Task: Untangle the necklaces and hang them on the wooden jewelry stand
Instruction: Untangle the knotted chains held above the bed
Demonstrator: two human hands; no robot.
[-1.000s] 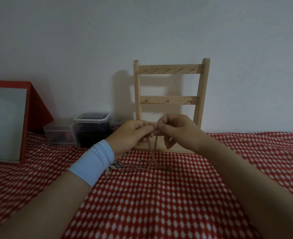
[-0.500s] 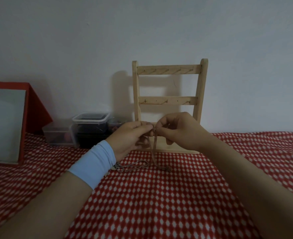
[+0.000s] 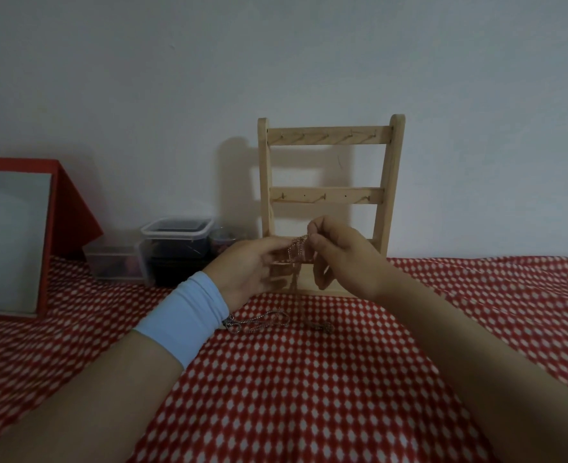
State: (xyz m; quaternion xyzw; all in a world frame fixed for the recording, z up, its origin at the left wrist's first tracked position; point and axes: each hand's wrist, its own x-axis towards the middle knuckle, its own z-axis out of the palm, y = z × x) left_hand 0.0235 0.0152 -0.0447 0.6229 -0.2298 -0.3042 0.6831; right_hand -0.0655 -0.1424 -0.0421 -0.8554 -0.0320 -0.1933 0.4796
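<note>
PHOTO: mid-untangle. My left hand [image 3: 252, 266] & right hand [image 3: 342, 259] each pinch the necklaces [image 3: 296, 248] btwn thumb and fingertips. A short run of chain is stretched btwn them, w/ strands hanging below. The rest trails down to the checked cloth [image 3: 309, 396] just under my left wrist, and a small clump [image 3: 319, 326] lies below my right hand. The wooden jewelry stand [image 3: 391, 182] sits right behind both hands, and its hooks [image 3: 324, 197] on both rails are bare: nothing hung yet. On that showing the job looks early. Chains appear not yet separated, so all the hanging is left to do. Can't tell how many necklaces are in the tangle.
</note>
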